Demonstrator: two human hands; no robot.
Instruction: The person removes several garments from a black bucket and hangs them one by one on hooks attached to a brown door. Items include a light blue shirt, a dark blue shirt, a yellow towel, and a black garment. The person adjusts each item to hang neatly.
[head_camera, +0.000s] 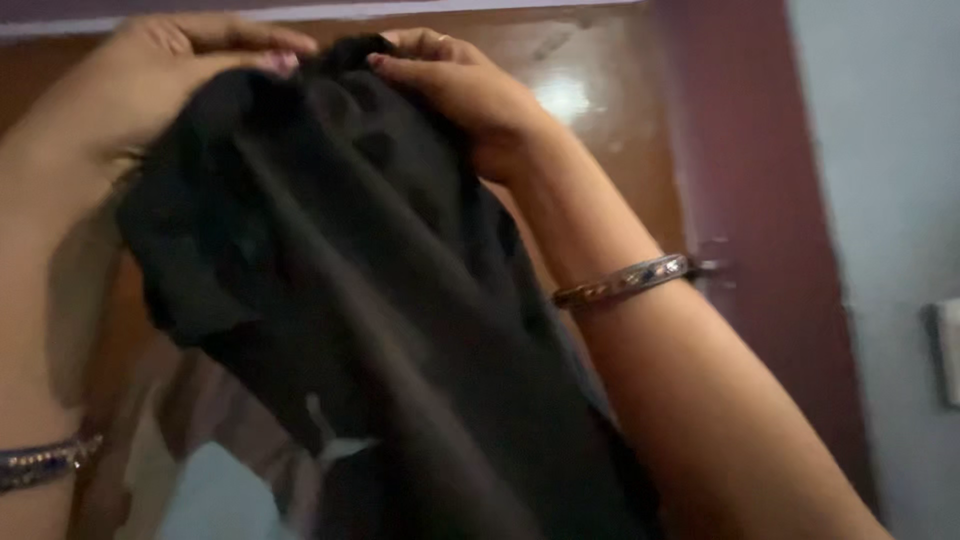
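A black cloth garment (360, 300) hangs in front of me, bunched at the top and draping down past the bottom of the view. My left hand (170, 70) grips its upper edge at the top left, fingers curled over the fabric. My right hand (460, 90) pinches the same upper edge just to the right, fingertips nearly meeting the left hand's. Both arms are raised, each with a metal bangle (625, 280) at the wrist. The cloth hides whatever it hangs on.
Behind the garment stands a glossy brown wooden door (590, 110) in a dark maroon frame (750, 200). A pale grey wall (890, 180) lies to the right with a white switch plate (948, 350) at its edge.
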